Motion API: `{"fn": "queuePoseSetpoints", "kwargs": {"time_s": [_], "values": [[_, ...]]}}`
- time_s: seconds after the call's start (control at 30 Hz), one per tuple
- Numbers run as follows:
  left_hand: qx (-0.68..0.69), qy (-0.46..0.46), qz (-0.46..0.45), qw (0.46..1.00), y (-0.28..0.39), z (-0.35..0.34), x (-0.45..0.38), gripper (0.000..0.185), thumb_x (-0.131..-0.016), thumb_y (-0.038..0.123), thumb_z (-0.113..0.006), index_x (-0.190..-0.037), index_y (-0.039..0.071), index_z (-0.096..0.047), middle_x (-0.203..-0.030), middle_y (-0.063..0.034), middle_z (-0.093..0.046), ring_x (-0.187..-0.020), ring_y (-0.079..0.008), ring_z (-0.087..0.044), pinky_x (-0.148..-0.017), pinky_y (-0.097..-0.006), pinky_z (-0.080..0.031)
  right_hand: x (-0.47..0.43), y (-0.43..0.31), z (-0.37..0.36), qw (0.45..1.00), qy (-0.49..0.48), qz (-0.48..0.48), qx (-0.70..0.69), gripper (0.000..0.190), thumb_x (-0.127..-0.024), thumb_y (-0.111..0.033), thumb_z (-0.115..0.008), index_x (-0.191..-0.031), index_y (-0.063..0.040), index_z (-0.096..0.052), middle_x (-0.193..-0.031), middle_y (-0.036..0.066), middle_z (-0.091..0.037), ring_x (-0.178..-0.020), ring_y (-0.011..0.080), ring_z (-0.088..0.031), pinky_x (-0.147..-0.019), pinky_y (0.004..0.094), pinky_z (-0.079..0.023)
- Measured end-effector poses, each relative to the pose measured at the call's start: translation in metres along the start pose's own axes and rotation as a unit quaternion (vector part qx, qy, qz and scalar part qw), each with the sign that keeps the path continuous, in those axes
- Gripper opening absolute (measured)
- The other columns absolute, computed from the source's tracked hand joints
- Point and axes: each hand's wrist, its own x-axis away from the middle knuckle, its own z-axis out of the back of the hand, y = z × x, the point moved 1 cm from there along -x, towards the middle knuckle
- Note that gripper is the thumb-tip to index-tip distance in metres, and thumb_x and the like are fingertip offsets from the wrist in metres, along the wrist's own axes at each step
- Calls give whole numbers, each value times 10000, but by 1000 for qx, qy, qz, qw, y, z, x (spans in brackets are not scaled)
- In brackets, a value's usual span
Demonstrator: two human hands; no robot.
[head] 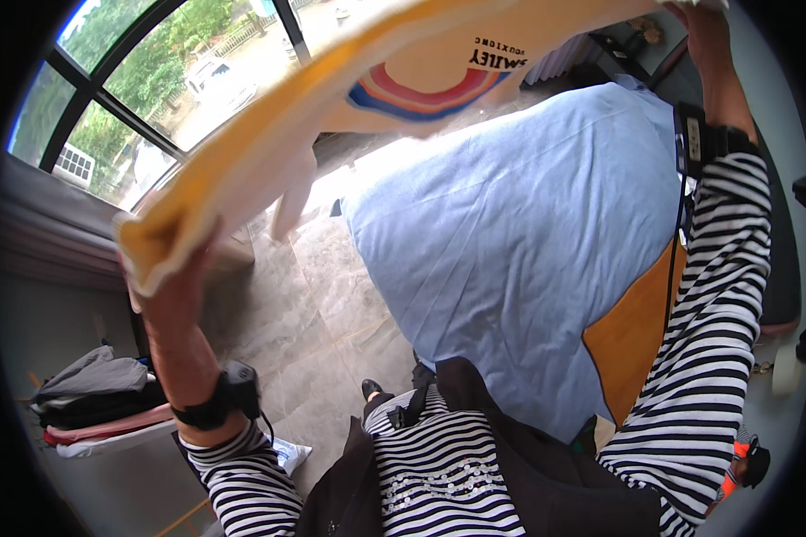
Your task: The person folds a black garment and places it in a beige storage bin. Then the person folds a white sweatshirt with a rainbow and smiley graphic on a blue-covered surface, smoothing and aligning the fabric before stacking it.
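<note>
A cream cloth with a yellow side [255, 107], perhaps a towel or small blanket, is stretched out in the air in front of me. It bears a rainbow print and lettering. My left hand [178, 275] grips its near left corner, which partly covers the fingers. At the upper right, my right hand [697, 23] holds the other end up, near the picture's rim. Below the raised cloth, a light blue cloth [510, 235] with creases is spread over a table-like surface, leaving an orange-brown part [635, 329] bare on the right.
Folded clothes [101, 403] are stacked at the left, below a grey curtain [60, 228]. A large window [174, 74] fills the upper left. Grey floor tiles [309, 302] show between. A white plastic packet [290, 456] lies low by my left arm. A tape roll [786, 369] is at right.
</note>
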Motion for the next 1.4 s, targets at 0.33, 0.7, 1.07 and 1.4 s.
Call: {"fn": "queuePoseSetpoints", "kwargs": {"time_s": [0.33,0.7,1.07,1.4], "values": [[-50,-411,22,910,-59,-142,175,301,-730,83,-791,-1025,97,-735,-825,-67,-679,-774,-271,-665,-692,-370,-529,275,257,175,938,31,-233,-256,130,-1011,-241,-552,-1030,-130,-617,-1086,64,-657,-1009,227,-649,-916,382,-546],[-45,-610,121,782,-128,-184,288,340,-758,17,-686,-1080,121,-719,-920,-86,-686,-933,-331,-659,-820,-425,-545,604,292,170,690,426,-572,-121,55,-951,-146,-602,-977,-179,-637,-969,68,-661,-887,236,-653,-796,402,-579],[16,-643,165,748,-150,-198,326,466,-769,86,-744,-1226,83,-651,-1064,-137,-660,-1042,-366,-642,-866,-441,-547,654,238,160,677,258,-680,-109,640,-988,-581,-581,-1473,-177,-477,-1471,168,-526,-1306,358,-543,-976,586,-499],[20,-652,184,735,-157,-203,345,387,-791,135,-736,-1174,106,-687,-1031,-125,-651,-1031,-345,-632,-862,-450,-536,789,208,78,542,208,-814,7,850,-793,-495,-859,-1459,-127,-480,-1358,82,-539,-1171,257,-543,-949,552,-500]]}}
